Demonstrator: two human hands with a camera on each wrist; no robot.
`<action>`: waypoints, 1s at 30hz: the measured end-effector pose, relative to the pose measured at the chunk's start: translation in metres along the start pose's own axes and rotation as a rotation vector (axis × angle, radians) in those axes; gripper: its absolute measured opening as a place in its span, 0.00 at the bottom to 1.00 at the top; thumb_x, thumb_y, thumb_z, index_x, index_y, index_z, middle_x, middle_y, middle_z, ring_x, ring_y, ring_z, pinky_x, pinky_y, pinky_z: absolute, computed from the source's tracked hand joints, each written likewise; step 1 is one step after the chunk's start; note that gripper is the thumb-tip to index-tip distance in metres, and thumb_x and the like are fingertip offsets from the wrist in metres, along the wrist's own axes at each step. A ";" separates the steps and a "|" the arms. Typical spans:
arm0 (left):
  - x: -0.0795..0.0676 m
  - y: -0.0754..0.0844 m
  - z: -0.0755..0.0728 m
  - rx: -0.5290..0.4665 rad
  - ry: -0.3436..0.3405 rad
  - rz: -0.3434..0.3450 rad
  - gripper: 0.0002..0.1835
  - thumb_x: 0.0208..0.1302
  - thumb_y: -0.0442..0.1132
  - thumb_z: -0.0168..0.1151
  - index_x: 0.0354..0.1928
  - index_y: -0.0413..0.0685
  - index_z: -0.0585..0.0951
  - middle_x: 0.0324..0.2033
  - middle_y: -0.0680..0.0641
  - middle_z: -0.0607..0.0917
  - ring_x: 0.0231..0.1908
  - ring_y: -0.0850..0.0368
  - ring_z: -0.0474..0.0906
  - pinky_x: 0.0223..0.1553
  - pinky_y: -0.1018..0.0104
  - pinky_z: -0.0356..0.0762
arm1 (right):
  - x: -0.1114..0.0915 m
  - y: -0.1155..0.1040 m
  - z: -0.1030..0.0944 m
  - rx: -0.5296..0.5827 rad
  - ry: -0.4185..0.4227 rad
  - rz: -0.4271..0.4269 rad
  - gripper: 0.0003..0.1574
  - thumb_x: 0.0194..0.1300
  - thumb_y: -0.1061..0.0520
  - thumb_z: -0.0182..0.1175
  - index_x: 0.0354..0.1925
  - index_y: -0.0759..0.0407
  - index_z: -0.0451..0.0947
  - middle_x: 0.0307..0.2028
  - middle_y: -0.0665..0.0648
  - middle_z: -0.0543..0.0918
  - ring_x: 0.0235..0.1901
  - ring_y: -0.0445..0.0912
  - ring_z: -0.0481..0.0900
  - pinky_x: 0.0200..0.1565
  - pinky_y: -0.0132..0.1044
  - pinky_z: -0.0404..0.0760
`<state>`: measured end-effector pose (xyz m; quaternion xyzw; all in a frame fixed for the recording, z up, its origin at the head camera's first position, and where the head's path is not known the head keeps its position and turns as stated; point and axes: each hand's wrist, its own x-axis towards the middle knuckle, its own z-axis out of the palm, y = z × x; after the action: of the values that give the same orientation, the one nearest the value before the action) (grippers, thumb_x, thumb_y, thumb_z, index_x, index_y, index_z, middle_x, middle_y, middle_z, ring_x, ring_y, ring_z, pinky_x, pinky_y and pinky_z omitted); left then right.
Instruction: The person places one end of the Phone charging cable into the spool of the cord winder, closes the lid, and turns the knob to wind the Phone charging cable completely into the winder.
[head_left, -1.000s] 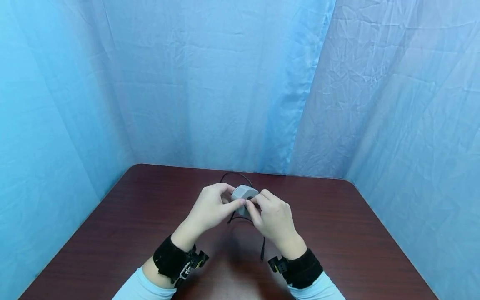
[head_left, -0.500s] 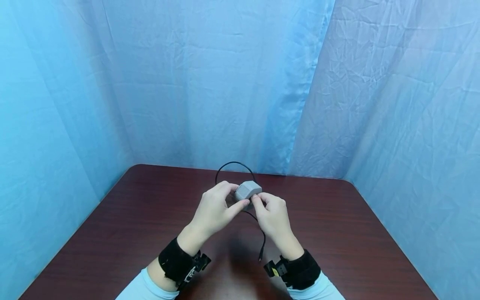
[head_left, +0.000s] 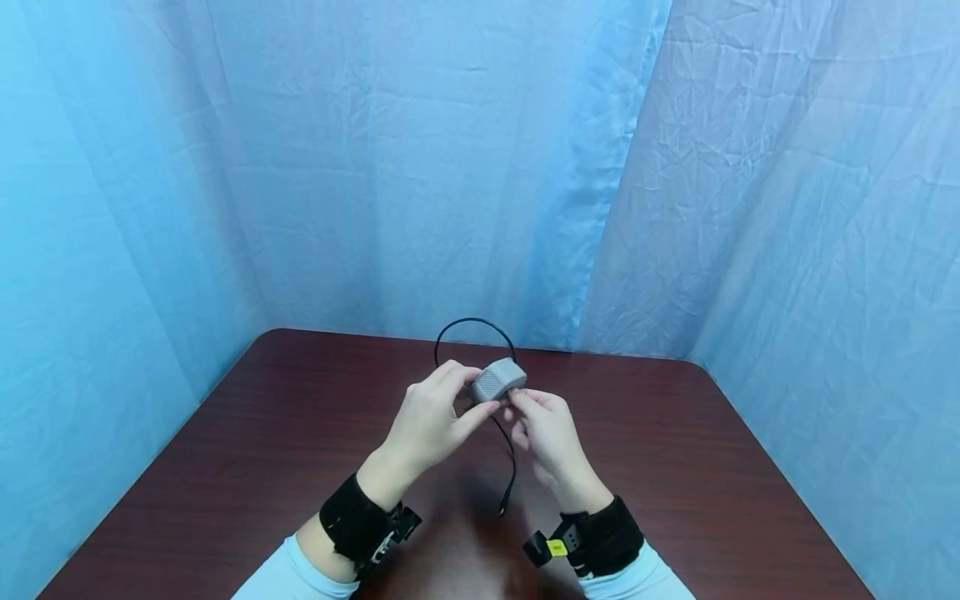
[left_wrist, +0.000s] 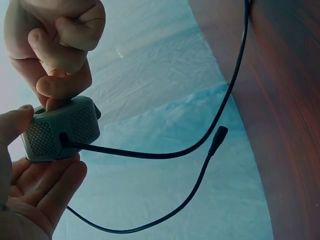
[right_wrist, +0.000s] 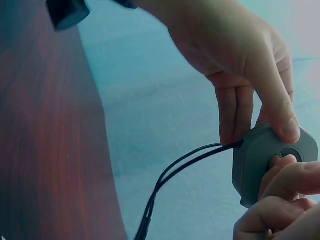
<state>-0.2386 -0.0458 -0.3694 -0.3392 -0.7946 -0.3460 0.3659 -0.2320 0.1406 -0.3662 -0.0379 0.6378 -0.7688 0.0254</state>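
Note:
A small grey case (head_left: 498, 380) with ribbed panels is held up above the table's far half. My left hand (head_left: 427, 417) grips it, thumb (right_wrist: 289, 129) on one face and fingers behind. Curled fingers of my right hand (head_left: 551, 433) are at its lower right side. In the right wrist view, one right fingertip is at a round opening (right_wrist: 291, 154) in the case; whether it pinches anything there is hidden. A black cable (left_wrist: 150, 155) comes out of a side hole, looping above the case. A length with a black plug (left_wrist: 218, 140) hangs below.
Below the hands is a dark red-brown wooden table (head_left: 262, 433) with rounded far corners. Light blue curtains (head_left: 450, 167) hang behind it and on both sides. Each wrist wears a black strap (head_left: 607, 537) with a small camera.
The grey case has risen slightly and tilted, moving a little right. The cable loop above it stands higher. The hanging plug has swung left, and my right fingers have shifted on the case.

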 end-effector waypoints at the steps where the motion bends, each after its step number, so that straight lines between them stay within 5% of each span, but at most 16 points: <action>1: 0.000 0.000 0.000 0.004 0.001 0.007 0.21 0.58 0.40 0.78 0.50 0.41 0.81 0.38 0.50 0.80 0.32 0.59 0.81 0.31 0.70 0.81 | 0.000 0.000 0.000 0.023 -0.006 0.018 0.19 0.79 0.59 0.51 0.33 0.67 0.81 0.22 0.54 0.76 0.11 0.39 0.58 0.18 0.30 0.58; 9: 0.000 -0.003 0.000 0.008 0.006 0.035 0.21 0.59 0.39 0.77 0.50 0.40 0.81 0.39 0.49 0.81 0.33 0.57 0.82 0.32 0.70 0.81 | -0.001 -0.002 0.000 0.150 -0.057 0.091 0.19 0.79 0.58 0.49 0.33 0.65 0.80 0.22 0.52 0.74 0.11 0.38 0.57 0.17 0.29 0.54; 20: 0.001 -0.008 -0.006 0.002 -0.013 -0.038 0.19 0.62 0.41 0.75 0.50 0.40 0.81 0.38 0.50 0.81 0.32 0.63 0.81 0.32 0.74 0.80 | 0.002 -0.002 -0.007 -0.007 -0.016 -0.013 0.16 0.74 0.56 0.61 0.32 0.66 0.84 0.22 0.55 0.77 0.12 0.39 0.61 0.19 0.30 0.59; 25: 0.003 -0.012 -0.013 0.010 -0.015 -0.089 0.17 0.62 0.43 0.74 0.48 0.43 0.83 0.37 0.52 0.82 0.31 0.62 0.77 0.30 0.71 0.77 | 0.001 -0.009 -0.014 -0.072 -0.029 -0.133 0.15 0.73 0.55 0.63 0.41 0.68 0.85 0.25 0.56 0.77 0.15 0.42 0.65 0.20 0.30 0.62; 30: 0.004 -0.015 -0.020 -0.021 -0.034 -0.189 0.14 0.62 0.44 0.73 0.45 0.45 0.84 0.35 0.54 0.82 0.30 0.64 0.77 0.30 0.68 0.77 | -0.002 -0.017 -0.023 -0.202 -0.042 -0.343 0.15 0.73 0.57 0.63 0.48 0.69 0.83 0.27 0.59 0.78 0.20 0.49 0.72 0.22 0.33 0.71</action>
<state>-0.2456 -0.0689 -0.3609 -0.2726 -0.8254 -0.3816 0.3143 -0.2318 0.1665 -0.3536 -0.1646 0.6953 -0.6929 -0.0967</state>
